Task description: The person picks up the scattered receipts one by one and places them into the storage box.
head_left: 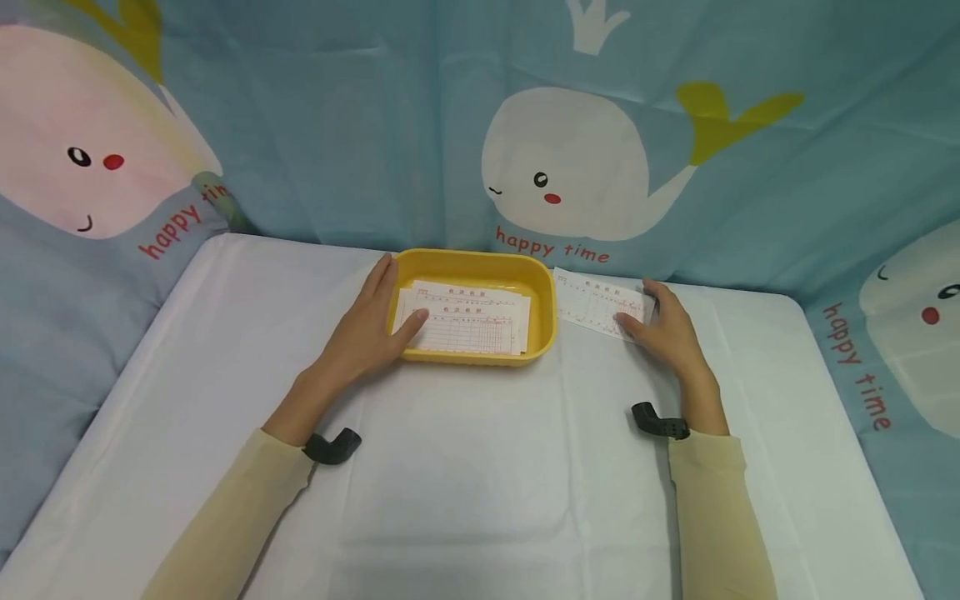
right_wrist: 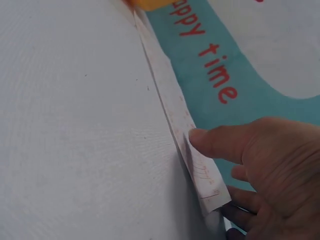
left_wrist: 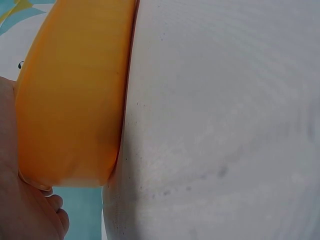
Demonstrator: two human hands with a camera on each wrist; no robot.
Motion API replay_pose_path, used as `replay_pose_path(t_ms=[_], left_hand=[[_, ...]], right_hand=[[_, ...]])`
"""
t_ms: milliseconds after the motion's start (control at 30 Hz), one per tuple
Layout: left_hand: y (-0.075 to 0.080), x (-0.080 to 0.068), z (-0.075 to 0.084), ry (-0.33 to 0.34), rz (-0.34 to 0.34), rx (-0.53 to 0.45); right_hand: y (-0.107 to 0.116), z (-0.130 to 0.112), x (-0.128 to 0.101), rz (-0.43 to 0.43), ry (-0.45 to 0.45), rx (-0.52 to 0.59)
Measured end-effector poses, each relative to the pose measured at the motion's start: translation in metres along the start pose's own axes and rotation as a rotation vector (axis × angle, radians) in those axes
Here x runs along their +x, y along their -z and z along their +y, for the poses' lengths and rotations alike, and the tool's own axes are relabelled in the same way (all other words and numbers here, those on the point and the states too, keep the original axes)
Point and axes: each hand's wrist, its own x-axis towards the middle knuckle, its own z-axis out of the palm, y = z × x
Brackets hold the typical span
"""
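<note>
In the head view a yellow plastic tray stands at the far side of the table. Several printed paper forms with red lines and characters lie in it, overlapping. My left hand grips the tray's left end, thumb over the rim above the forms. In the left wrist view, fingers curl around the end of the tray wall. Right of the tray, my right hand pinches the right end of a single printed form. The right wrist view shows the thumb pressing on that form.
A white cloth covers the table. Behind its far edge hangs a blue curtain with whale prints, close beyond the tray and the form. Black wrist straps sit at both sleeve cuffs.
</note>
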Motion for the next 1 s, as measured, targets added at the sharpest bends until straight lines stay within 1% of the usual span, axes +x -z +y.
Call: replay_pose_path(t_ms=[200, 433, 667, 867, 1000], left_hand=[[-0.0003, -0.0008, 0.0008, 0.006, -0.003, -0.006], [-0.0001, -0.0005, 0.0005, 0.009, 0.008, -0.001], [-0.0007, -0.0005, 0.0006, 0.007, 0.011, -0.004], [-0.0006, -0.0004, 0.0003, 0.009, 0.015, -0.002], [-0.0001, -0.0005, 0.0010, 0.010, 0.013, 0.000]], right_hand=[[-0.0013, 0.0006, -0.0029, 0.008, -0.001, -0.028], [0.0002, -0.0023, -0.0034, -0.002, -0.018, -0.077], [0.0002, -0.0047, -0.0058, 0.027, -0.016, -0.129], [-0.0025, -0.0050, -0.0066, 0.063, -0.010, -0.112], [-0.0043, -0.0056, -0.0064, 0.107, 0.006, -0.091]])
